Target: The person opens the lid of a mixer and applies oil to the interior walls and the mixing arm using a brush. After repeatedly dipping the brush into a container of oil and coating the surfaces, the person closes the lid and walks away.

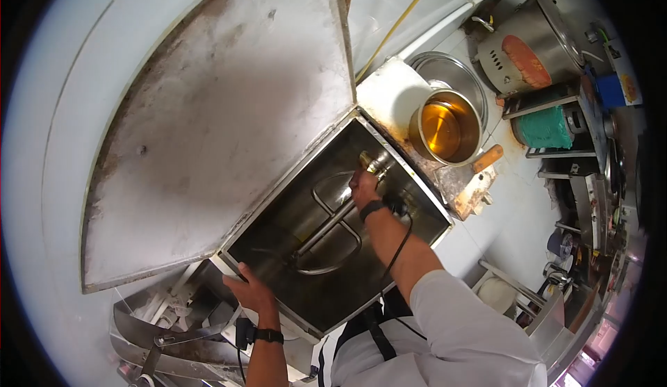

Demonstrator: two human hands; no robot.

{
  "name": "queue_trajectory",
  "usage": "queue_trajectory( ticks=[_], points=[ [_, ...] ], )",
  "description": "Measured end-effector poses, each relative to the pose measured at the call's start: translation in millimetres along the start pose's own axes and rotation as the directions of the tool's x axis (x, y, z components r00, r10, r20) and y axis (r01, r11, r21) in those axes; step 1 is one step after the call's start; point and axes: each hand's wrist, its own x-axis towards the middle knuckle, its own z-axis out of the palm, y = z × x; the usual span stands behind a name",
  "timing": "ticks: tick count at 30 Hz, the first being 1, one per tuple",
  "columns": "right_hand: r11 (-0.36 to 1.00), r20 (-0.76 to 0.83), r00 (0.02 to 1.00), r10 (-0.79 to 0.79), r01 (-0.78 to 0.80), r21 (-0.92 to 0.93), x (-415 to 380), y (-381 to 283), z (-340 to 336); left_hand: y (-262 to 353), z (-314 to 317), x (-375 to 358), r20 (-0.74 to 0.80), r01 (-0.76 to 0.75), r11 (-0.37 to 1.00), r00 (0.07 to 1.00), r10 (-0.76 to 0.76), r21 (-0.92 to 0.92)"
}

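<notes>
A metal tub of a mixing machine, probably a dough mixer (267,231), stands open before me. Inside it, a steel stirring shaft (325,232) with curved loop blades runs lengthwise. My right hand (364,187) reaches down into the tub, fingers curled in at the shaft's far end, beside a shiny end fitting (375,165). What its fingers grip is hidden. At the tub's near left corner, my left hand (253,292) rests against the rim, thumb spread from the fingers, holding nothing visible.
The raised lid (229,116) fills the left. Beside the tub, a steel pot (417,133) of amber liquid stands near a wooden-handled scraper (488,158) and a round metal basin (479,92). A large steel pot (549,36) and racks (590,137) line the right.
</notes>
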Motion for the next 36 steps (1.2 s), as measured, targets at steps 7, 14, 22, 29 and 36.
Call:
queue_trajectory(
  ticks=[7,14,22,29,36],
  points=[
    [0.992,0.192,0.981,0.013,0.01,-0.123,-89,-33,41,-8,1,4,0.055,-0.019,0.997,0.998,0.023,-0.073],
    [0.98,0.192,0.968,0.159,-0.178,0.085,-40,-20,42,-5,0,3,0.053,-0.006,1.0,0.999,0.007,-0.022],
    [0.988,0.266,0.963,0.048,-0.085,0.13,-118,-56,-25,1,-4,-1,0.04,-0.013,0.998,0.999,0.016,-0.059],
    [0.972,0.278,0.938,0.208,-0.23,0.049,-89,-63,13,6,-8,-4,0.031,-0.045,0.99,0.998,0.05,-0.13],
    [0.972,0.318,0.923,0.218,-0.236,0.019,-65,-49,9,1,-6,-2,0.047,-0.023,0.994,0.999,0.028,-0.11]
  ],
)
